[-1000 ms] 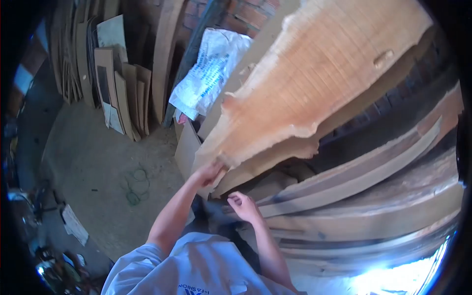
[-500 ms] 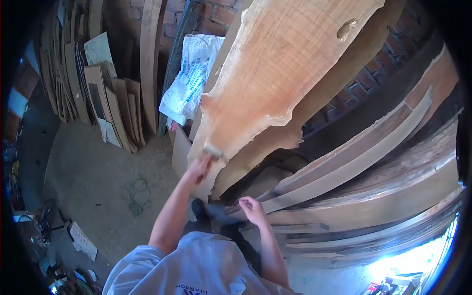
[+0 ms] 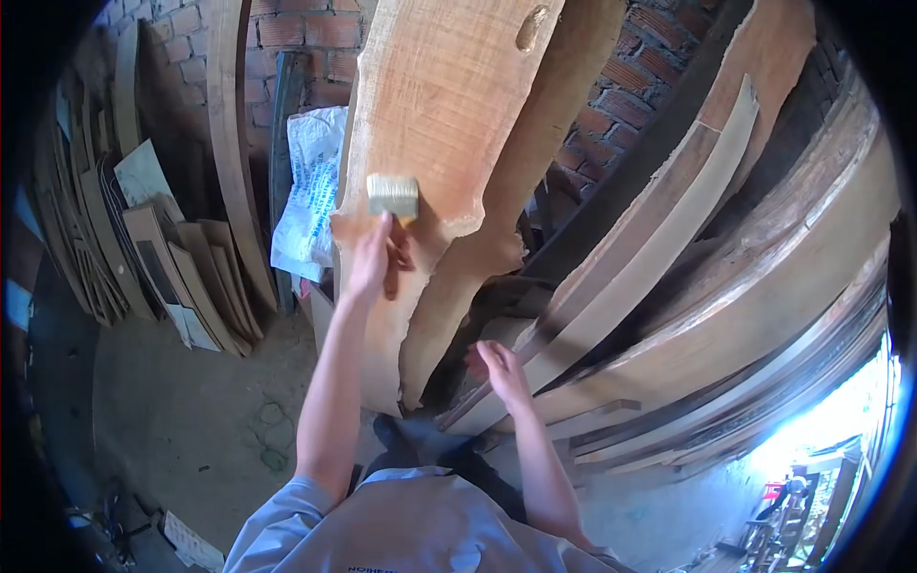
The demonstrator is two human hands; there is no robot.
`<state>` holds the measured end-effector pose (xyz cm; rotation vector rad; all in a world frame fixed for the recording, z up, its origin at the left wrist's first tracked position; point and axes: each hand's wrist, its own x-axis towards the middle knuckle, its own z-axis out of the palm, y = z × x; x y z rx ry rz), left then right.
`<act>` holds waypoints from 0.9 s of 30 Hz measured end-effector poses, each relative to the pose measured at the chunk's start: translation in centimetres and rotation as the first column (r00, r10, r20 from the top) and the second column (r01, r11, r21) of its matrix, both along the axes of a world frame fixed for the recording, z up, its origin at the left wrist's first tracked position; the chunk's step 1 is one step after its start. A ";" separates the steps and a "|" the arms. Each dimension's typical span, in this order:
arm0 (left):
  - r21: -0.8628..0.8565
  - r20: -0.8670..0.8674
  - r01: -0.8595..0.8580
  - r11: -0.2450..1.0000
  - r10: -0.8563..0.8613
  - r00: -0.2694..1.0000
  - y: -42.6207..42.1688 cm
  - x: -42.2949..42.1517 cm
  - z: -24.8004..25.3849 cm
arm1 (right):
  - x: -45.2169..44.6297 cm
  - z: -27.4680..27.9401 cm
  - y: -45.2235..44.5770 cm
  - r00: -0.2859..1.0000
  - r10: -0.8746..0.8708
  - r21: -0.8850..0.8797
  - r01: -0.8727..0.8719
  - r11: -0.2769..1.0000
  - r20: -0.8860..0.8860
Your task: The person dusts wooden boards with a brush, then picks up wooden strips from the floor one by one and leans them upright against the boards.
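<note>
In the head view, my left hand point(image 3: 373, 260) is closed round the handle of a wide flat brush point(image 3: 393, 198). Pale bristles point away from me over the face of a tall light-brown wood slab point(image 3: 449, 86) with wavy natural edges and a hollow near its upper right. The hand is at the slab's narrow lower part. My right hand point(image 3: 503, 371) hangs to the right of the slab, its fingers loosely curled and partly apart, with nothing seen in it. A second slab point(image 3: 458, 296) stands behind the first.
Long curved boards point(image 3: 669, 220) and thick slabs point(image 3: 764, 277) lean on the right. A white printed sack point(image 3: 310, 191) is left of the slab. Thin wood offcuts point(image 3: 181, 277) stand further left, against a brick wall point(image 3: 306, 31). Thin green cord point(image 3: 272, 435) lies on the floor.
The view has turned right, so the slab now appears upright and further left. My left hand has moved the brush up along the slab. My right hand stays beside it.
</note>
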<state>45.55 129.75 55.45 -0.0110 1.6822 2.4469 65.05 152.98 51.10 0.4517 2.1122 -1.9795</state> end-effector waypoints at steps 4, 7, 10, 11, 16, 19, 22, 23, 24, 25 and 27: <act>-0.084 0.199 0.136 0.987 -0.117 0.973 2.3 5.4 -14.1 | -2.8 1.1 -6.8 0.996 0.005 -0.038 -0.009 0.999 -0.093; -0.373 0.370 0.037 0.927 0.112 0.922 3.5 13.7 -12.1 | -3.8 -7.4 -8.9 0.985 0.112 0.360 -0.059 0.931 -0.128; -0.409 0.425 0.054 0.911 0.138 0.895 1.9 13.0 -14.2 | -3.6 -7.1 -10.1 0.992 0.072 0.302 -0.101 0.948 0.105; -0.433 0.424 0.075 0.898 0.129 0.896 1.1 13.0 -14.4 | -3.5 -4.9 -10.5 0.989 0.057 0.237 -0.089 0.967 0.140; -0.395 -0.003 -0.050 0.918 0.053 0.999 1.2 6.7 -3.2 | -9.3 1.9 -11.9 0.956 -0.129 0.008 0.136 0.991 -0.262; -0.277 -0.195 -0.095 0.956 0.041 0.980 2.3 4.6 4.1 | -12.1 8.7 -12.5 0.811 -0.178 0.000 0.214 0.977 -0.558; -0.249 -0.260 -0.126 0.960 0.060 0.964 2.9 3.3 4.4 | -13.7 8.1 -12.6 0.719 -0.209 0.033 0.307 0.951 -0.662; -0.295 -0.239 -0.131 0.946 0.060 0.969 3.1 3.4 2.4 | -14.0 5.9 -12.7 0.746 -0.234 0.097 0.371 0.924 -0.623; -0.342 -0.216 -0.137 0.930 0.064 0.974 3.1 3.6 -0.2 | -13.6 2.7 -13.1 0.770 -0.262 0.163 0.426 0.890 -0.582; -0.468 -0.193 -0.159 0.869 0.075 0.978 3.1 4.1 -4.7 | -13.0 -1.2 -13.5 0.814 -0.317 0.068 0.398 0.915 -0.486; -0.519 0.071 -0.021 0.854 0.068 0.995 2.0 7.3 -10.6 | -9.5 -6.1 -14.2 0.938 -0.302 0.102 0.322 0.941 -0.169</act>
